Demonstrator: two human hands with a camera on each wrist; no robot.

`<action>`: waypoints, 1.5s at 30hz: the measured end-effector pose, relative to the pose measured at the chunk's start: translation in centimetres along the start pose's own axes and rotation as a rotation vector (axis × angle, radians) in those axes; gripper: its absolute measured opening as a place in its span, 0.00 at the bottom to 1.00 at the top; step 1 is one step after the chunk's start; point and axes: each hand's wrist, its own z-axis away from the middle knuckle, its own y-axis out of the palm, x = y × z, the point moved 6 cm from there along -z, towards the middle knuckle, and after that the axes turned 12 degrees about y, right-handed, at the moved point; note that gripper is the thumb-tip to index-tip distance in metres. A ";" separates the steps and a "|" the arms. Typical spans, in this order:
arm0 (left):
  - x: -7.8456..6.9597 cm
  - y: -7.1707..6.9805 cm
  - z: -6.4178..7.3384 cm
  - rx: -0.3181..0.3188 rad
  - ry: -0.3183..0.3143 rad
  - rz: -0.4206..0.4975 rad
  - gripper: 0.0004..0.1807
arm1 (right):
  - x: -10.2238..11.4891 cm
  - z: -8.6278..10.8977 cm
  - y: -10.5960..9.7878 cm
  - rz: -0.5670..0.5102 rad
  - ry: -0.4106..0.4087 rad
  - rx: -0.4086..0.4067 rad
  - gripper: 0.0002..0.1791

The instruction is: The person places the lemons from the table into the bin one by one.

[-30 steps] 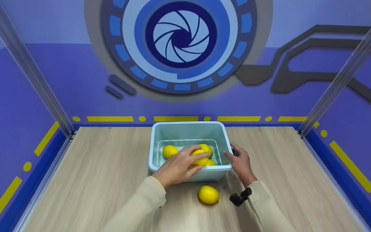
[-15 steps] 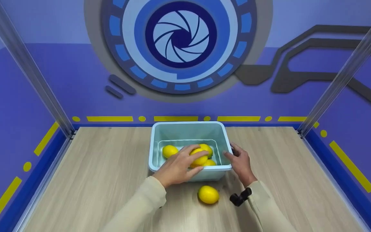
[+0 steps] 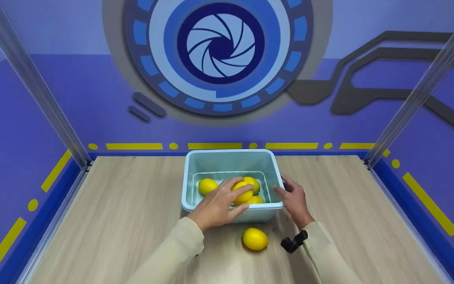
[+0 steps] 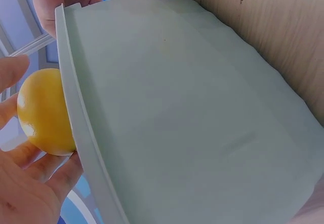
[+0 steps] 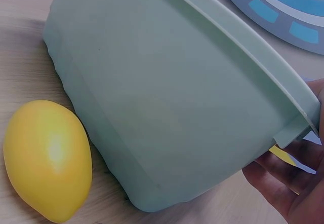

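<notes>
A pale blue-green plastic bin (image 3: 227, 157) stands on the wooden table. My left hand (image 3: 217, 205) reaches over its front rim and holds a yellow lemon (image 3: 242, 193) between spread, bent fingers; the left wrist view shows this lemon (image 4: 44, 112) right at the rim. Inside the bin, one lemon (image 3: 208, 186) lies at the left, another (image 3: 253, 184) behind the held one and a third (image 3: 255, 200) by the front wall, partly hidden. My right hand (image 3: 296, 201) grips the bin's right rim, thumb inside, with fingers (image 5: 283, 176) under the edge outside.
A single lemon (image 3: 255, 239) lies on the table (image 3: 132, 221) just in front of the bin. A black strap piece (image 3: 294, 241) sits at the right sleeve. Close behind the bin rises a printed blue-purple wall (image 3: 219, 132), with more panels at both sides.
The left hand and its lemon have shifted very slightly to the left inside the bin. The right hand, the bin and the lemon on the table stay where they were.
</notes>
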 end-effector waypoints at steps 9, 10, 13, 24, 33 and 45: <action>0.3 0.3 0.2 -0.001 -0.015 0.015 0.29 | 0.0 -0.1 0.0 0.002 0.005 -0.014 0.30; 0.4 0.4 0.2 0.006 -0.021 0.018 0.30 | 0.0 -0.1 0.0 0.004 0.008 -0.014 0.30; 0.5 0.6 0.2 0.020 -0.039 0.022 0.30 | 0.0 -0.1 0.0 0.011 0.015 -0.012 0.30; 0.9 1.2 0.6 0.049 -0.071 0.018 0.30 | 0.0 0.0 0.0 0.007 -0.002 -0.008 0.30; 1.1 1.9 0.6 0.081 -0.092 0.000 0.30 | -0.1 -0.1 0.1 0.011 0.004 -0.019 0.31; 1.1 2.5 0.7 0.139 -0.127 -0.018 0.27 | -0.1 -0.1 0.0 0.010 0.005 -0.015 0.31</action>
